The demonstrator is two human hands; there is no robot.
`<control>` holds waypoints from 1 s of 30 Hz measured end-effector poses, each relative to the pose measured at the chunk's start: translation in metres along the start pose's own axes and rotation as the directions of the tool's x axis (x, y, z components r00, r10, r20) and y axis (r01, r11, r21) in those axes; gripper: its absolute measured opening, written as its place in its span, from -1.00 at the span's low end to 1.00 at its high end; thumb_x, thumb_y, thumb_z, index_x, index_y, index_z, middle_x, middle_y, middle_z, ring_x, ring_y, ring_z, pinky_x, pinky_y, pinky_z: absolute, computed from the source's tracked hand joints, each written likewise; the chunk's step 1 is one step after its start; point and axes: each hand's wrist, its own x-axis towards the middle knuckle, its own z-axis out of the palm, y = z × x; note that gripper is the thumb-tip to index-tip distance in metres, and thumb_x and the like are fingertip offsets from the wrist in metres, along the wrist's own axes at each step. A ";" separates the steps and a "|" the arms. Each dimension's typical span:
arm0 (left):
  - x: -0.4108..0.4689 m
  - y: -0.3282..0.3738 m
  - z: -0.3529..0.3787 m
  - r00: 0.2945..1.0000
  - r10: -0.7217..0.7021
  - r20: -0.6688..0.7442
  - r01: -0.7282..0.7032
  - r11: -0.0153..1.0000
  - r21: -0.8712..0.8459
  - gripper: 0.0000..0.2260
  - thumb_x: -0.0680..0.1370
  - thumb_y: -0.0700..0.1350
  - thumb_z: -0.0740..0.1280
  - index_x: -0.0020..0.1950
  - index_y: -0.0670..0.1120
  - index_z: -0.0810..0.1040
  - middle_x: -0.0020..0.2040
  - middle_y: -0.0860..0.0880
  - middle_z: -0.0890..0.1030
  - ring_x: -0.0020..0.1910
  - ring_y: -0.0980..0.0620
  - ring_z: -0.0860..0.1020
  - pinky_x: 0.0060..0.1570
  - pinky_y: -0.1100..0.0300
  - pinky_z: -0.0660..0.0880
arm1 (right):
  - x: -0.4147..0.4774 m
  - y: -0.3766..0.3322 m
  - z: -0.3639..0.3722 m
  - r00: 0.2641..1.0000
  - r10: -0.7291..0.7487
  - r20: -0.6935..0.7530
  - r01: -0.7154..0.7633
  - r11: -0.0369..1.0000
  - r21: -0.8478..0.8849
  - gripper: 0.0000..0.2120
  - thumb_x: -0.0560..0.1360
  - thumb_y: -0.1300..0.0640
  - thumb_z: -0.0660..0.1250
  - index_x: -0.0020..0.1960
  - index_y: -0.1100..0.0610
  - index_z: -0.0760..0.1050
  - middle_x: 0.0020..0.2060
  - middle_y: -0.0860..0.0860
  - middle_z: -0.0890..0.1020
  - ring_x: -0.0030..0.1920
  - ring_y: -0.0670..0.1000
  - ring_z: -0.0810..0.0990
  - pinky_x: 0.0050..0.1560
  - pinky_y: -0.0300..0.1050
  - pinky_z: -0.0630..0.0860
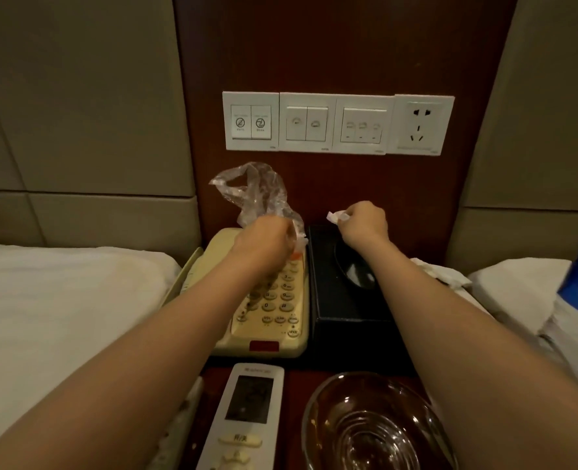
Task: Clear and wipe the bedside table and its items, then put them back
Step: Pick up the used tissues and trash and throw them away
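Bedside table (297,378): dark red-brown glossy wood, only narrow strips bare between items. Beige plastic phone (270,300), rounded slab with raised keys, at 12 o'clock centre; matte black boxy tissue box (345,300) touching its 3 o'clock side. White remote (243,418), long and smooth, at 6 o'clock. Clear ribbed glass ashtray (372,422) just beside it at 5 o'clock, partly under the right forearm. White bedding at 9 and 3 o'clock crowds both table edges; free room is mostly above the items, toward the wall panel with white switch plates (338,123).

Left hand (267,239): fisted over the phone's top end, clutching a crinkled clear plastic bag (253,191) that stands up at 12. Right hand (365,222): fingers closed above the tissue box's rear edge, pinching a small crumpled white paper scrap (336,217).
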 end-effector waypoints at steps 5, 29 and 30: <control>-0.018 0.006 -0.028 0.995 0.061 -0.073 -0.065 0.997 -0.041 -0.79 0.58 -0.21 0.18 0.17 -0.12 0.53 0.15 -0.10 0.56 0.08 -0.04 0.53 -0.04 0.14 0.46 | -0.021 -0.012 -0.020 1.000 -0.016 -0.025 0.021 0.973 0.230 -0.74 0.57 0.25 0.22 0.23 0.19 0.52 0.15 0.14 0.56 0.11 0.10 0.55 -0.08 -0.19 0.42; -0.218 0.049 -0.111 0.990 0.139 0.027 -0.082 0.721 -0.688 -0.82 0.55 -0.20 0.29 -0.19 0.06 0.50 -0.24 0.05 0.51 -0.28 0.16 0.48 -0.30 0.35 0.45 | -0.266 0.015 -0.092 0.848 0.000 0.530 -0.453 0.518 0.725 -0.88 0.53 0.22 0.26 -0.09 0.14 0.57 -0.11 0.09 0.59 -0.11 0.05 0.57 -0.19 -0.13 0.50; -0.224 0.054 -0.109 0.988 0.146 0.041 -0.075 0.707 -0.704 -0.82 0.56 -0.19 0.29 -0.19 0.06 0.50 -0.25 0.06 0.51 -0.31 0.20 0.49 -0.34 0.41 0.45 | -0.273 0.019 -0.094 0.844 0.005 0.537 -0.467 0.498 0.730 -0.87 0.54 0.22 0.25 -0.09 0.15 0.57 -0.13 0.09 0.59 -0.13 0.05 0.56 -0.18 -0.12 0.50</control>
